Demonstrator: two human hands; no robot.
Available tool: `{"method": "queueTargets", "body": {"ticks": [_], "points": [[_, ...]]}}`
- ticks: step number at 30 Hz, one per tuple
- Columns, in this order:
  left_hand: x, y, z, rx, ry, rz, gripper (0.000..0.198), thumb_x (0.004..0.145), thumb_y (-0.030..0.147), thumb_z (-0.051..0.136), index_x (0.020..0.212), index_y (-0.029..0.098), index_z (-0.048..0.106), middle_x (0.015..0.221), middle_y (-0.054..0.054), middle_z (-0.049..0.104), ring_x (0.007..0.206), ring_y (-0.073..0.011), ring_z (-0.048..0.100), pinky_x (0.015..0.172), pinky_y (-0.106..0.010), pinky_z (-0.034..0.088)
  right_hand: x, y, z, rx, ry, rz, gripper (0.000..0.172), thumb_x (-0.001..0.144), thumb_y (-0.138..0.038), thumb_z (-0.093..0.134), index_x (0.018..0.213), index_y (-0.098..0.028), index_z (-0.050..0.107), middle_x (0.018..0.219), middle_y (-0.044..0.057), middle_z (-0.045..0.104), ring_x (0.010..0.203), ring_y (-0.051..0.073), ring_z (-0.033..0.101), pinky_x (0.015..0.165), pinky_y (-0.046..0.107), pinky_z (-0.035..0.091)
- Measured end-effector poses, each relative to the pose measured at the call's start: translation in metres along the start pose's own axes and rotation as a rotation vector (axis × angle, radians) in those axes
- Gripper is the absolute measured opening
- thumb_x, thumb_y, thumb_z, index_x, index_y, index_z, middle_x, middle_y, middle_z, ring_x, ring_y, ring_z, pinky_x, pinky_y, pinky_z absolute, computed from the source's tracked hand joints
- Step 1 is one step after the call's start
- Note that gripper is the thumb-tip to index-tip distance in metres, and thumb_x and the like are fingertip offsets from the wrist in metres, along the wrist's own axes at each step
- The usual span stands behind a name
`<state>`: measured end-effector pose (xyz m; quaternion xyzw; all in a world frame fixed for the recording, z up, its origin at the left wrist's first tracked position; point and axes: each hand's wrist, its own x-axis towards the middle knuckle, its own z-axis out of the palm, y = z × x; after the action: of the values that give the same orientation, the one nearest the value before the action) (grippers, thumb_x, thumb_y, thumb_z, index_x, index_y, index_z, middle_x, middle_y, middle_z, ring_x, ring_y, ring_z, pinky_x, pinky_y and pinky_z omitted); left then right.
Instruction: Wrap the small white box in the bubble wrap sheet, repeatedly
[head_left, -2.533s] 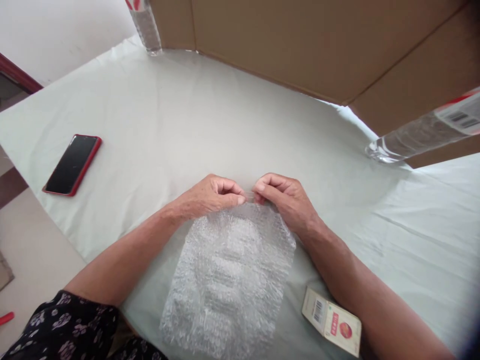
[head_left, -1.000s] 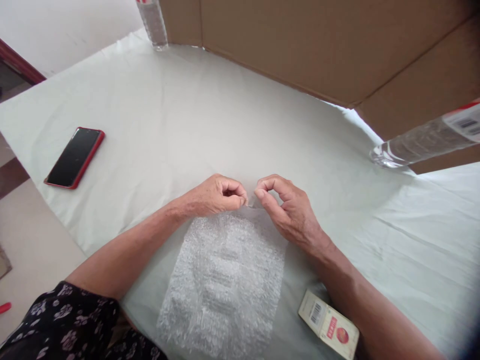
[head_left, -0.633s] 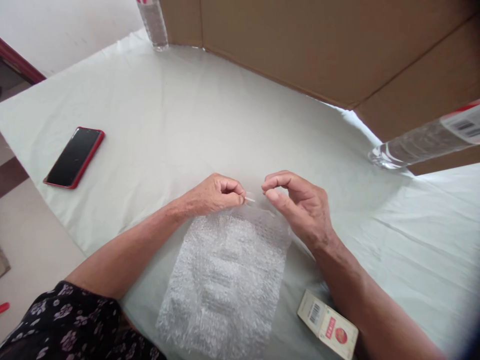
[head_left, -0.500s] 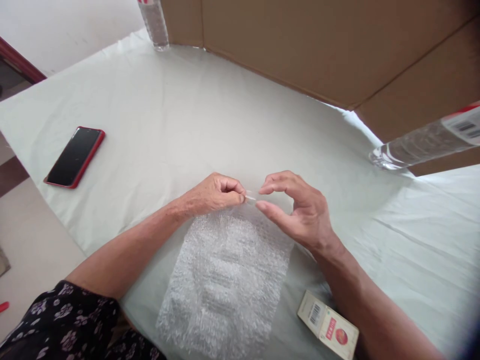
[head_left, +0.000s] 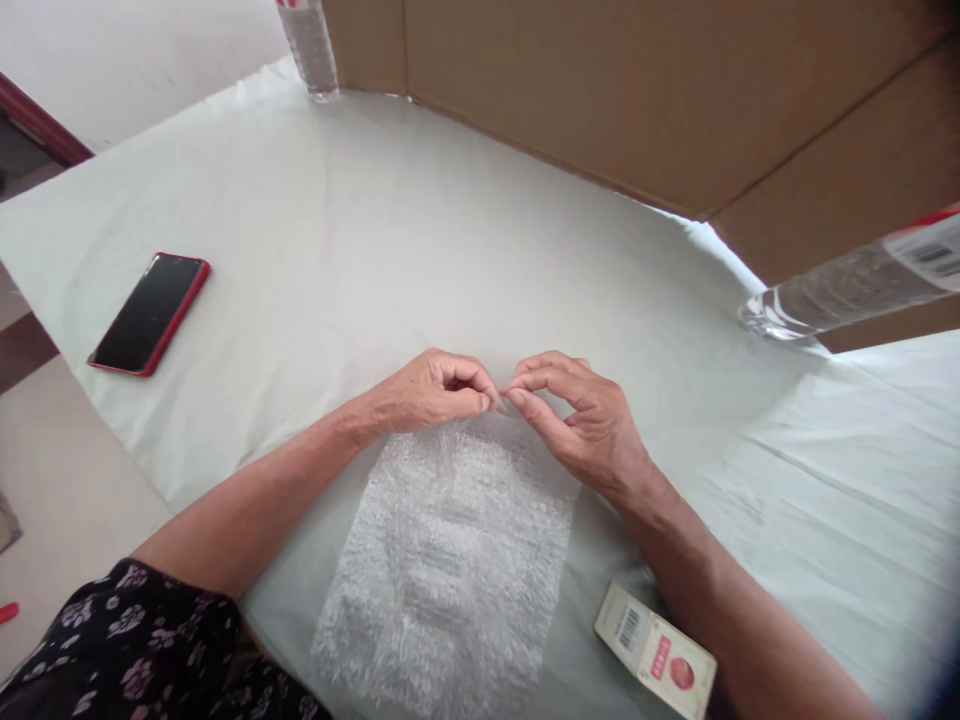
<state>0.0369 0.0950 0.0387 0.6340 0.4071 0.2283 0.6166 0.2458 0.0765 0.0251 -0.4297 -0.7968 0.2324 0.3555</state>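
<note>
A sheet or bag of clear bubble wrap (head_left: 450, 560) lies flat on the table in front of me. At its far edge, my left hand (head_left: 439, 388) is closed, thumb and index finger pinching the film. Almost touching it, my right hand (head_left: 585, 420) also pinches at the same edge, its fingertips pressed together. The bit of film between the two pinches is thin and see-through, so its exact shape is hard to make out. Close to my right forearm lies a small cream box (head_left: 656, 650) with a barcode and a red label.
A black phone in a red case (head_left: 150, 315) lies at the left of the pale green tablecloth (head_left: 420, 230). Large brown cardboard (head_left: 555, 90) stands at the back, with one plastic bottle (head_left: 311, 50) at its left and another bottle (head_left: 840, 290) at the right.
My right hand, open half a second ago, has moved left and closed its fingertips on the edge of the bubble wrap beside my left hand. The left hand has barely moved.
</note>
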Motion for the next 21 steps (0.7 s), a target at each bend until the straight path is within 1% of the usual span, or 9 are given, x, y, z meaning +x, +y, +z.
{"method": "queueTargets", "body": {"ticks": [3, 7, 9, 11, 16, 21], "points": [[-0.0001, -0.0005, 0.0005, -0.006, -0.002, 0.024, 0.012, 0.076, 0.021, 0.057, 0.075, 0.015, 0.067, 0.072, 0.002, 0.06, 0.064, -0.0076, 0.047, 0.06, -0.022, 0.037, 0.0001, -0.0014, -0.0022, 0.025, 0.007, -0.004, 0.013, 0.093, -0.026, 0.058, 0.081, -0.024, 0.063, 0.084, 0.001, 0.071, 0.082, 0.018, 0.067, 0.084, 0.037, 0.047], [0.0007, -0.0025, 0.0011, 0.003, 0.019, 0.057, 0.013, 0.079, 0.024, 0.059, 0.075, 0.015, 0.068, 0.07, 0.002, 0.057, 0.062, -0.0073, 0.044, 0.058, -0.022, 0.035, -0.0005, -0.0012, -0.0034, 0.054, -0.011, -0.022, 0.006, 0.089, -0.032, 0.068, 0.088, -0.026, 0.068, 0.089, 0.002, 0.073, 0.089, 0.02, 0.068, 0.088, 0.038, 0.047], [0.0011, -0.0037, 0.0012, 0.018, 0.02, 0.065, 0.014, 0.079, 0.025, 0.06, 0.076, 0.015, 0.068, 0.071, 0.002, 0.057, 0.061, -0.0072, 0.044, 0.057, -0.022, 0.035, -0.0007, -0.0005, -0.0024, 0.06, -0.012, -0.011, 0.006, 0.087, -0.031, 0.07, 0.087, -0.026, 0.069, 0.088, 0.001, 0.073, 0.089, 0.02, 0.068, 0.089, 0.039, 0.047], [0.0014, -0.0045, 0.0012, 0.021, 0.013, 0.074, 0.014, 0.079, 0.025, 0.06, 0.077, 0.015, 0.069, 0.074, 0.001, 0.059, 0.063, -0.0074, 0.045, 0.058, -0.021, 0.036, -0.0002, -0.0004, -0.0013, 0.084, -0.007, 0.023, 0.005, 0.088, -0.029, 0.068, 0.084, -0.026, 0.069, 0.086, 0.001, 0.072, 0.088, 0.02, 0.068, 0.087, 0.038, 0.048], [0.0013, -0.0037, 0.0015, 0.021, -0.002, 0.075, 0.013, 0.077, 0.024, 0.058, 0.076, 0.015, 0.068, 0.075, 0.0, 0.062, 0.066, -0.0084, 0.049, 0.061, -0.022, 0.039, 0.0022, -0.0035, -0.002, 0.175, -0.05, 0.124, 0.016, 0.092, -0.03, 0.058, 0.078, -0.024, 0.065, 0.084, 0.001, 0.071, 0.082, 0.018, 0.066, 0.081, 0.034, 0.049], [0.0008, -0.0035, 0.0018, 0.043, -0.01, 0.062, 0.012, 0.075, 0.021, 0.053, 0.073, 0.016, 0.063, 0.071, 0.001, 0.059, 0.064, -0.0084, 0.048, 0.059, -0.022, 0.038, 0.0017, -0.0071, -0.0035, 0.098, -0.06, 0.19, 0.019, 0.096, -0.034, 0.053, 0.081, -0.023, 0.06, 0.082, 0.001, 0.068, 0.076, 0.016, 0.061, 0.078, 0.032, 0.046]]}}
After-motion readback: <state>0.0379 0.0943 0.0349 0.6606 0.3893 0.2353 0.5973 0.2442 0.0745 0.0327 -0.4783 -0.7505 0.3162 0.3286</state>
